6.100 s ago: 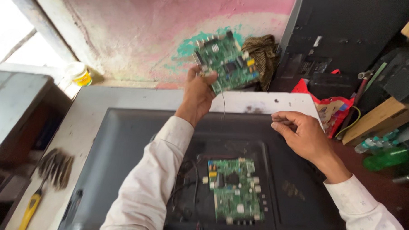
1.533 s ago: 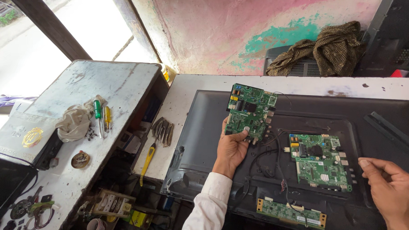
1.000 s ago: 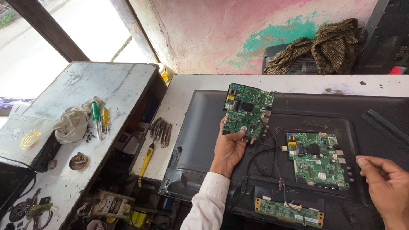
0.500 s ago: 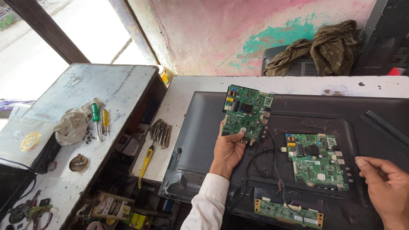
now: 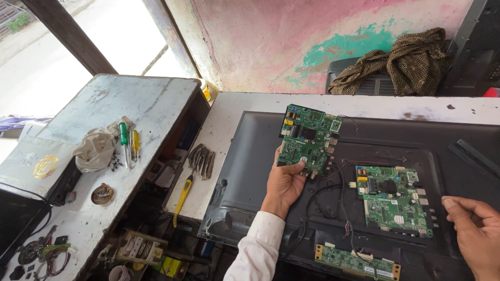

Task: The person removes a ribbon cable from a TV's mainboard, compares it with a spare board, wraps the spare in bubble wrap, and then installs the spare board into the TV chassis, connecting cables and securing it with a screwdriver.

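My left hand (image 5: pixel 284 186) is closed on the lower edge of a green circuit board (image 5: pixel 308 140), thumb on its face, holding it tilted up above the black television back panel (image 5: pixel 249 157) that lies on the white counter (image 5: pixel 228 117). My right hand (image 5: pixel 479 231) rests loosely curled and empty on the panel's right side, just beside a second green board (image 5: pixel 394 201) mounted there, with a narrow strip board (image 5: pixel 356 262) below it.
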